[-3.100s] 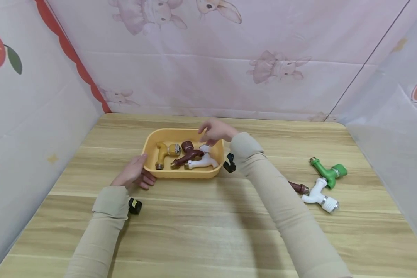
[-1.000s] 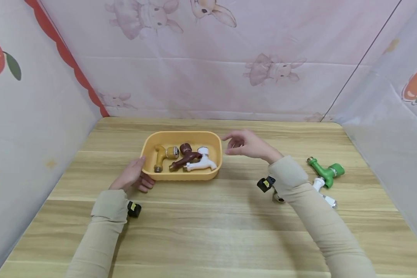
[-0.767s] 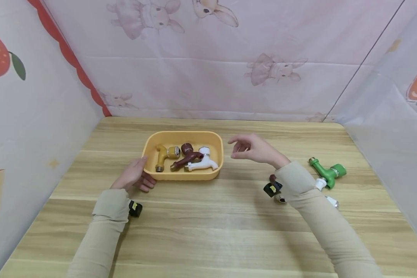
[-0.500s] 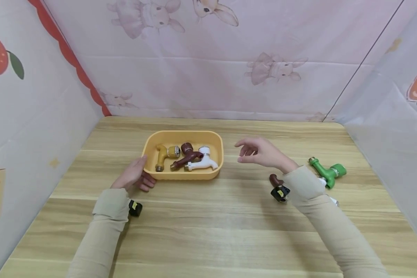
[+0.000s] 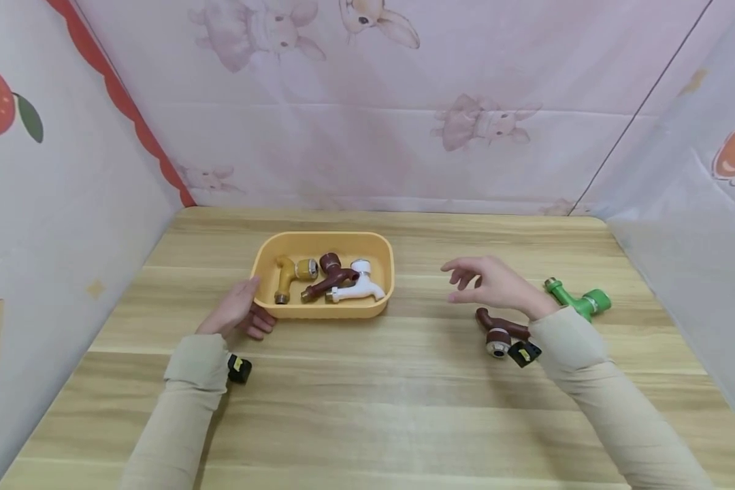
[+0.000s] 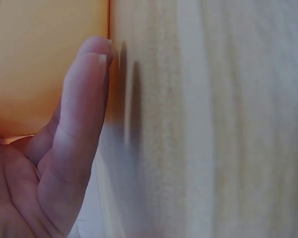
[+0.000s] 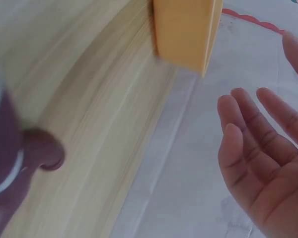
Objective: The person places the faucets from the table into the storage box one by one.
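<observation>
a wood-grain table (image 5: pixel 367 408) (yellow tub (image 5: pixel 324 312) aboard) fronts a rabbit-print wall (image 5: pixel 367 167).

We list: right hand (image 5: pixel 492 283), moved from above the tray (image 5: pixel 321 311) to well off its 3 o'clock; outer brown tap (image 5: pixel 498 336), more exposed; outer white tap, hidden.
</observation>
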The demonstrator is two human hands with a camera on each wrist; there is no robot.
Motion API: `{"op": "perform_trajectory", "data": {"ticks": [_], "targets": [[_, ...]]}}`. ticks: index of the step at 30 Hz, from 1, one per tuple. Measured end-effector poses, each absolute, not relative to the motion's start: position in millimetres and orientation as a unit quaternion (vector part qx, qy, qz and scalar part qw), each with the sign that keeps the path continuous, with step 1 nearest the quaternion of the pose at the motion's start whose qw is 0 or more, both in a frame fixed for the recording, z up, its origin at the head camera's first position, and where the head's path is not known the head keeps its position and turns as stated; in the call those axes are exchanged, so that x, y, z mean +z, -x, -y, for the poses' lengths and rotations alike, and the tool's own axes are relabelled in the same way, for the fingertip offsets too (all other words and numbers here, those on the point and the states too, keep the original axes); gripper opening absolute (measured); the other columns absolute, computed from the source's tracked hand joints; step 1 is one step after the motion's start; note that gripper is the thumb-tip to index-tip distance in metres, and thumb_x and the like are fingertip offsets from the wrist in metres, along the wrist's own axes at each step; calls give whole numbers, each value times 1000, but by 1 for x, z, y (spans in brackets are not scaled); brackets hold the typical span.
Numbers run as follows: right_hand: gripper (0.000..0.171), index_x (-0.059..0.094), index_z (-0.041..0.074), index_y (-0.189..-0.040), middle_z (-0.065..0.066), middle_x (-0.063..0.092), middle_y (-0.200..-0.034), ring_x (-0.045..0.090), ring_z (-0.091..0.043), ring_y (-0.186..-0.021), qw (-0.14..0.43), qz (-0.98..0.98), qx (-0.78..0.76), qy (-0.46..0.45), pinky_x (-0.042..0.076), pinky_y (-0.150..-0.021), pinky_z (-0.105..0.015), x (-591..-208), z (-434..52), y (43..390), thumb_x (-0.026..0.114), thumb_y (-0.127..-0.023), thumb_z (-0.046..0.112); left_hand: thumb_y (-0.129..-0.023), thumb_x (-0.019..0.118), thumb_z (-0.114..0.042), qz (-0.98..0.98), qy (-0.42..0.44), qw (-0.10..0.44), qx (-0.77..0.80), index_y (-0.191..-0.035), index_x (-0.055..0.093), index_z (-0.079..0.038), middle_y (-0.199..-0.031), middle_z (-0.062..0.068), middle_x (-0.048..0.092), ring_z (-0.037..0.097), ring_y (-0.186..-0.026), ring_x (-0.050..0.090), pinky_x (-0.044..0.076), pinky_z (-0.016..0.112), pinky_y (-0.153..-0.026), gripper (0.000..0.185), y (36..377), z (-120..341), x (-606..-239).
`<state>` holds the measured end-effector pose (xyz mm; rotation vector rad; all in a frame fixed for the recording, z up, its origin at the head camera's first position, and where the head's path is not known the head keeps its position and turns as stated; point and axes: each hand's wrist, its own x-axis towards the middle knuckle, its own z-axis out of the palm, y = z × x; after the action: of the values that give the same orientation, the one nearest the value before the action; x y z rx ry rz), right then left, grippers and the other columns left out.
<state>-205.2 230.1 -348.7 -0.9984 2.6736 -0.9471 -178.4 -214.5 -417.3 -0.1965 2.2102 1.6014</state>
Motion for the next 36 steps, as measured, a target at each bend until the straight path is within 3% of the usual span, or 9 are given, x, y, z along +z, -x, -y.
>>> {"op": "perform_trajectory", "data": {"ticks": [16, 28, 36], "targets": [[49, 57, 2, -118, -6, 63, -101, 59, -20, -87, 53, -898, -296, 323, 53, -69, -39, -359, -262, 192, 73, -78, 25, -98, 12, -45, -792, 71, 199, 572, -116, 34, 13, -71, 17, 62, 27, -62, 64, 56, 44, -57, 64, 177, 216, -420], [56, 55, 2, -121, -11, 62, -109, 58, -23, -92, 39, -905, -295, 303, 52, -71, -35, -365, -280, 184, 76, -75, 27, -98, 12, -46, -793, 65, 200, 572, -124, 25, 12, -74, 18, 63, 28, -63, 64, 56, 45, -59, 65, 179, 217, -419], [68, 49, 2, -127, -18, 55, -119, 55, -30, -100, 52, -915, -277, 288, 49, -76, -43, -373, -291, 178, 76, -73, 34, -97, 14, -50, -783, 47, 200, 587, -119, 26, 13, -73, 19, 62, 28, -62, 64, 56, 44, -57, 67, 177, 216, -415]]}}
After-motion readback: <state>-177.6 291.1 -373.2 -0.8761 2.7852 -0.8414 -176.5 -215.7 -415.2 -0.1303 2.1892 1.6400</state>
